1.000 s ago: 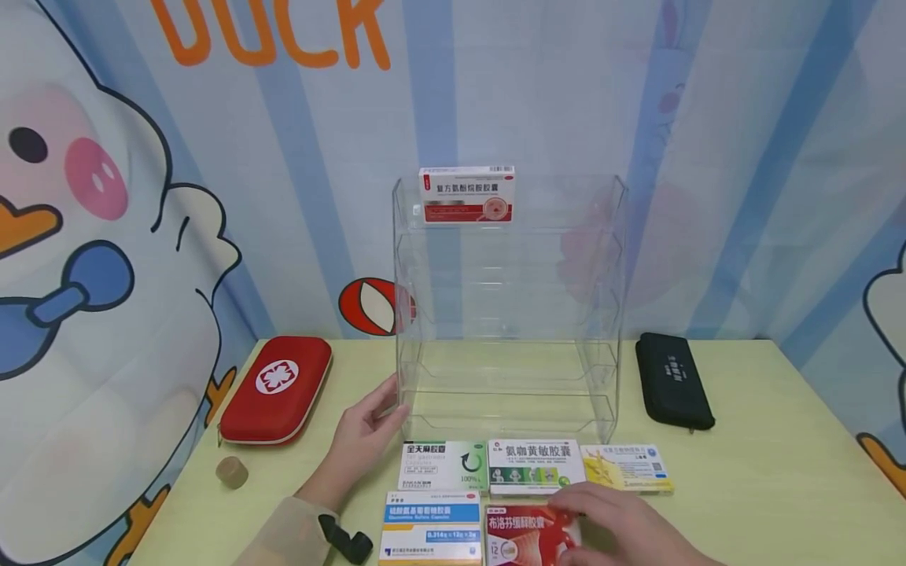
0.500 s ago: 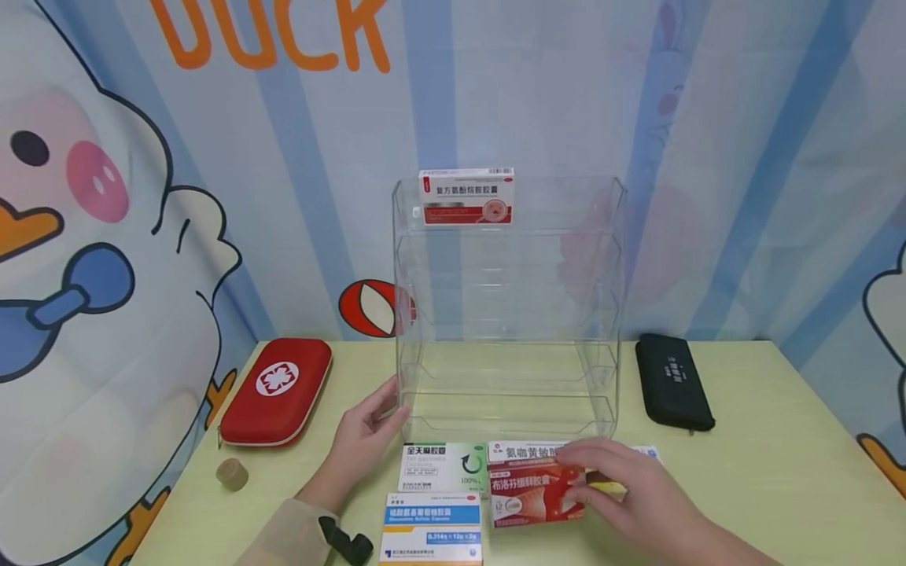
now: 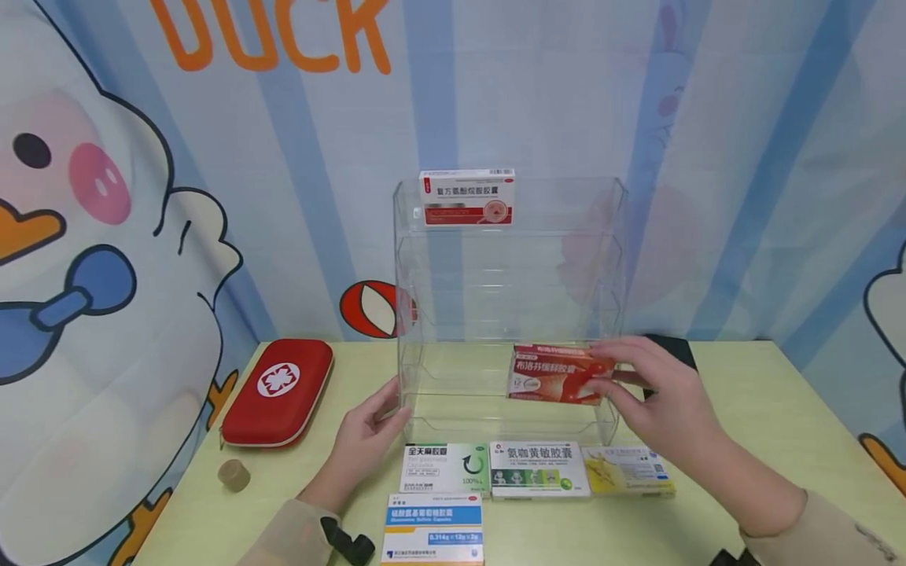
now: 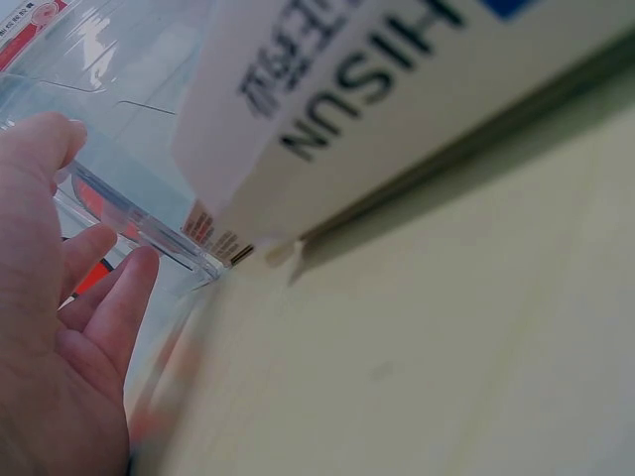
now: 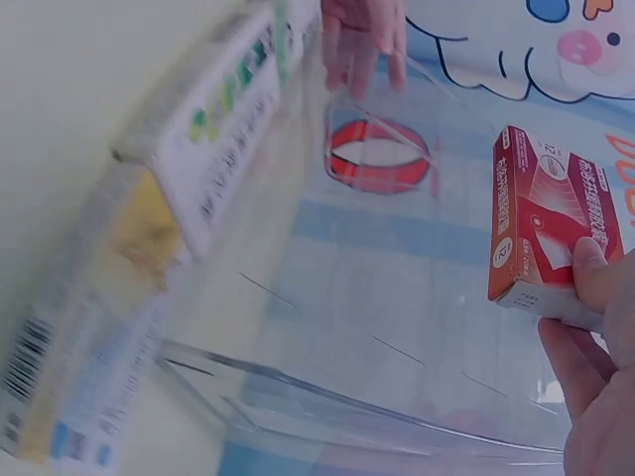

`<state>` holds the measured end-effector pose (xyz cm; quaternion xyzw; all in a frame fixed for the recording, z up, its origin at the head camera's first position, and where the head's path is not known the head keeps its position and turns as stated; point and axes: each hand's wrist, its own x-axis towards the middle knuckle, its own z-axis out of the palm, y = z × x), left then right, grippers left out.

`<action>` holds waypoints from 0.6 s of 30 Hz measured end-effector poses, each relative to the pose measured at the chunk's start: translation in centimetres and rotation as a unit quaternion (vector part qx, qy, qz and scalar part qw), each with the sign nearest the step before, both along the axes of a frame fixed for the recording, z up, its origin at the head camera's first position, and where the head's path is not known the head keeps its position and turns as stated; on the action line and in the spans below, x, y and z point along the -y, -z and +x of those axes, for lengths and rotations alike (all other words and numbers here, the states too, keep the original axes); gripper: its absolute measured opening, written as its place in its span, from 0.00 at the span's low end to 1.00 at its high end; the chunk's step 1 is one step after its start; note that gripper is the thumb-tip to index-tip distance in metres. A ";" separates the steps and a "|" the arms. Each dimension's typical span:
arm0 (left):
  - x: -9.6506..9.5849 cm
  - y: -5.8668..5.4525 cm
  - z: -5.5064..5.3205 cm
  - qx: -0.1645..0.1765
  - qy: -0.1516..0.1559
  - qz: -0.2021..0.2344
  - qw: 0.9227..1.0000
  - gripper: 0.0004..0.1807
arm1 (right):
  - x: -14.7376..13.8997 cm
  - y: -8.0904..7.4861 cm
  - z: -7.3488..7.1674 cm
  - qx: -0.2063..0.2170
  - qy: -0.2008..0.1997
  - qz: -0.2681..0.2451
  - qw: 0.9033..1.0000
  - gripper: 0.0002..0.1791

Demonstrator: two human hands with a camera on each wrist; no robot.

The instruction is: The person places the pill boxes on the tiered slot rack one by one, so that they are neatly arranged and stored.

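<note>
A red medicine box (image 3: pixel 545 376) is pinched at its right end between the thumb and fingers of my right hand (image 3: pixel 668 397). In the head view it overlaps the lower right tiers of a clear tiered display rack (image 3: pixel 460 314). The right wrist view shows the same red box (image 5: pixel 556 223) with the thumb on its printed front. My left hand (image 3: pixel 368 432) holds the rack's lower left side, thumb at the front edge and other fingers along the outside. A white-and-red medicine box (image 3: pixel 468 200) stands in the top tier, at the left.
Before the rack lie a green-and-white box (image 3: pixel 444 469), a white-and-green box (image 3: pixel 539 472), a yellow-and-white box (image 3: pixel 633 472) and a blue-and-white box (image 3: pixel 433 531). A red first-aid case (image 3: pixel 276 393) and a cork (image 3: pixel 233 475) are left; a black case (image 3: pixel 675 351) is partly hidden right.
My right hand has lifted the red box from the front row and carried it up and forward to the rack's lower right tiers. My left hand has stayed at the rack's side.
</note>
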<state>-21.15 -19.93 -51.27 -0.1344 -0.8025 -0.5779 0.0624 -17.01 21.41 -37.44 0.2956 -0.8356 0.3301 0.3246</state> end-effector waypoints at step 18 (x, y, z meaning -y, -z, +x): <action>0.1 0.3 -0.2 -0.015 0.004 -0.002 1.000 0.35 | 0.6 -10.1 -8.6 -0.041 0.053 -0.026 0.997 0.19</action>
